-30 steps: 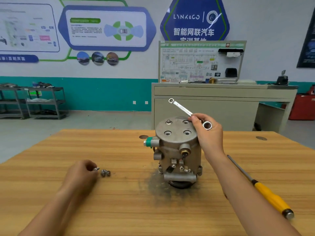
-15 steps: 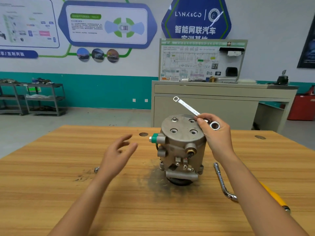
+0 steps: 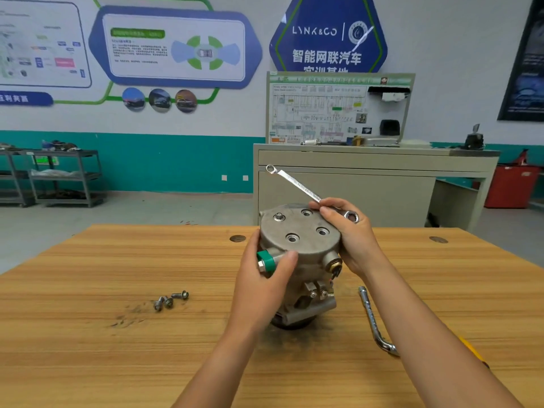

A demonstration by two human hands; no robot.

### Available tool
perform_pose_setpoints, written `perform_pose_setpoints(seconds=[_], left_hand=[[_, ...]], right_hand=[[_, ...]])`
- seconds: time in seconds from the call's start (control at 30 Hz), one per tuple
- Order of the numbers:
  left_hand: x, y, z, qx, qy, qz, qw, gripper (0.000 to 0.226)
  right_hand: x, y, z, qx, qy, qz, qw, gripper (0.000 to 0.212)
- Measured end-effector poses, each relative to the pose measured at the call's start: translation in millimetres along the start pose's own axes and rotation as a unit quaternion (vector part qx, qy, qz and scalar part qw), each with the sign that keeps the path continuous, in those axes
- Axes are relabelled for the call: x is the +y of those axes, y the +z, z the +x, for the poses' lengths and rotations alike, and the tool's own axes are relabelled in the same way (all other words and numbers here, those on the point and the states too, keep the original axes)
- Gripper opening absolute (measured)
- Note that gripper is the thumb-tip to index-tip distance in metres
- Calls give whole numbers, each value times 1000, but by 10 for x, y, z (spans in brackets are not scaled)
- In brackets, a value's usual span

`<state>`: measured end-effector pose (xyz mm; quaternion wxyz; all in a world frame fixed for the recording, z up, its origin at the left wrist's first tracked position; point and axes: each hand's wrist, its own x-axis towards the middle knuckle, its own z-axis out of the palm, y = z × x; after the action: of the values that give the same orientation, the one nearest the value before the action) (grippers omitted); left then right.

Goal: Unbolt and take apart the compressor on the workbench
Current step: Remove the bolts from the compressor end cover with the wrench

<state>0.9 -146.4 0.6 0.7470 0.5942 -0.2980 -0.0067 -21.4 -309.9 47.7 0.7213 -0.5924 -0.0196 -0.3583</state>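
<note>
A grey metal compressor (image 3: 303, 240) stands upright on the wooden workbench (image 3: 117, 348), with a green-capped port (image 3: 266, 262) on its left side. One bolt (image 3: 278, 217) sits in the round top cover beside three bare bolt holes. My left hand (image 3: 262, 287) grips the compressor's left side around the green port. A silver ring wrench (image 3: 297, 185) is pinched in my right hand (image 3: 350, 237), which rests against the cover's right edge; the wrench points up and to the left. Three loose bolts (image 3: 170, 300) lie on the bench to the left.
An L-shaped socket wrench (image 3: 374, 322) lies on the bench right of the compressor. A yellow-handled screwdriver (image 3: 471, 348) is mostly hidden under my right forearm. Behind the bench stand a grey cabinet (image 3: 368, 184) with a wiring display board, and metal shelves (image 3: 59, 178) at far left.
My left hand left the loose bolts, swung right across the bench and took hold of the compressor's left side. My right hand kept the wrench at the cover's right edge.
</note>
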Motion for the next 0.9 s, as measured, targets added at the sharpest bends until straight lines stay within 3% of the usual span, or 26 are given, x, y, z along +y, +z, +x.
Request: perform_pose_setpoints(seconds=[0.1,0.17,0.3,0.47,0.57,0.9], left_hand=[[-6,72,28,88,4,-21,996,56],[-14,19,85,112,6,-44,993,50],[-41,-117,183,111,8,-65,992,24],[-32,-166,259,99,-4,-94,991,20],[-41,-144,265,105,-3,-102,989,24],[-42,-128,227,99,-4,-128,987,22]], right_hand=[[57,54,-45,8,-8,2,1000,22],[74,105,-98,19,-29,-14,999,26],[52,182,-218,42,-38,-68,996,23],[-232,45,-481,96,-94,-161,978,12],[-440,18,-702,76,-123,-181,973,18],[-530,198,-777,132,-6,-113,985,13]])
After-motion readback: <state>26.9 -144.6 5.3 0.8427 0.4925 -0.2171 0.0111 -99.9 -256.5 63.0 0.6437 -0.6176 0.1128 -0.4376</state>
